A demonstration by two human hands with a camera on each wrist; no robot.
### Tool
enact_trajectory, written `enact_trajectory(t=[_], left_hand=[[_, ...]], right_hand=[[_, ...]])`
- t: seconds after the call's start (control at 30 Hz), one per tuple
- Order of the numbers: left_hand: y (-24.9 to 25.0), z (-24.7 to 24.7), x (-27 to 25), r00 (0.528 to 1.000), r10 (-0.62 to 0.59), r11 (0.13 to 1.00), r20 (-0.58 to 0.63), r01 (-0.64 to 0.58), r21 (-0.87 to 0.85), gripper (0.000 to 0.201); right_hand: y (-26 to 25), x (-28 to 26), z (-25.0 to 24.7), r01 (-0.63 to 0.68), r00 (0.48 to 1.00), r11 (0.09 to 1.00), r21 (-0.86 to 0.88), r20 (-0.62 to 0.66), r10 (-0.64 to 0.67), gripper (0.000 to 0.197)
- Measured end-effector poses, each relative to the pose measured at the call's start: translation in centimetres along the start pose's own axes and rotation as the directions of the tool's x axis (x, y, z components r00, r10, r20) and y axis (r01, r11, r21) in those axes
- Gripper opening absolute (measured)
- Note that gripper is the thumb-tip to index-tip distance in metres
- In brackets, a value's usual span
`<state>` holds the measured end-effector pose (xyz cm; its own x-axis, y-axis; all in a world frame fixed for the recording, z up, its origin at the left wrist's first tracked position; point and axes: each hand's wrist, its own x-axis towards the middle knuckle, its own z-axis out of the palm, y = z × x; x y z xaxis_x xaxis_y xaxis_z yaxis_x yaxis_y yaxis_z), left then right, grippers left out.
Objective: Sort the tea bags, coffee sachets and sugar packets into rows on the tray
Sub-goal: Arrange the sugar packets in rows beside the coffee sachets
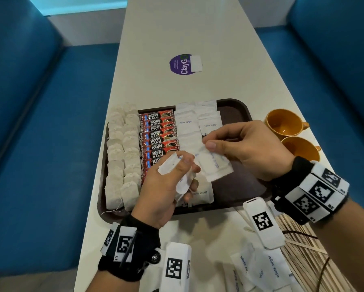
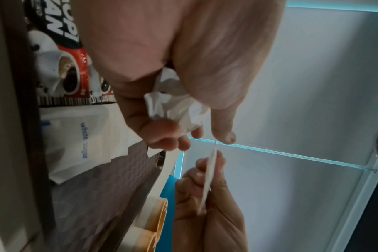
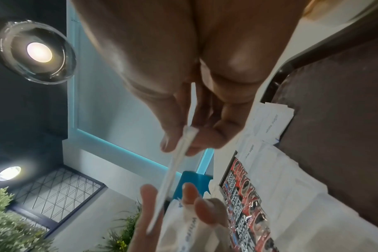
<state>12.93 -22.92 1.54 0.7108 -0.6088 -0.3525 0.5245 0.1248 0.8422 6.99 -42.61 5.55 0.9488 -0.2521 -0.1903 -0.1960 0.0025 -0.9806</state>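
Note:
A dark brown tray (image 1: 235,108) holds two columns of tea bags (image 1: 122,157) on its left, a column of red coffee sachets (image 1: 157,135) beside them and white sugar packets (image 1: 187,125) to their right. Above the tray my left hand (image 1: 172,178) grips a bunch of white sugar packets (image 1: 181,182), crumpled in the fist in the left wrist view (image 2: 175,109). My right hand (image 1: 240,146) pinches one sugar packet (image 1: 214,165) between thumb and fingers, just right of the left hand. It shows edge-on in the right wrist view (image 3: 175,163).
Two orange cups (image 1: 286,123) stand right of the tray. Loose sugar packets (image 1: 259,268) and wooden stirrers (image 1: 299,239) lie on the white table (image 1: 176,28) near its front edge. A purple sticker (image 1: 182,64) sits farther back. Blue benches (image 1: 40,123) flank the table.

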Motion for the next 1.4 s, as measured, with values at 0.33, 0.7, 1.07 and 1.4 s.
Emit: enact_trajectory(t=[0.33,0.7,1.07,1.4], left_hand=[[0.3,-0.3,0.2,0.994,0.007,0.98,0.109,-0.028,0.197,0.015],[0.0,0.1,0.6,0.994,0.072,0.996,-0.077,-0.068,0.056,0.033],[0.4,-1.1,0.6,0.992,0.071,0.997,-0.103,-0.069,0.027,0.025],[0.0,-0.5,0.0,1.0,0.01,0.995,-0.029,-0.007,0.103,0.025]], right_hand=[[-0.3,-0.8,0.5,0.163,0.986,0.976,-0.143,0.042,-0.159,0.041],[0.4,-1.1,0.1,0.085,0.996,0.972,-0.22,-0.014,-0.09,0.015],[0.4,3.2,-3.0,-0.088,0.951,0.937,-0.339,-0.309,-0.022,0.01],[3.6,9.7,-3.2,-0.346,0.919,0.795,-0.498,-0.352,0.18,0.015]])
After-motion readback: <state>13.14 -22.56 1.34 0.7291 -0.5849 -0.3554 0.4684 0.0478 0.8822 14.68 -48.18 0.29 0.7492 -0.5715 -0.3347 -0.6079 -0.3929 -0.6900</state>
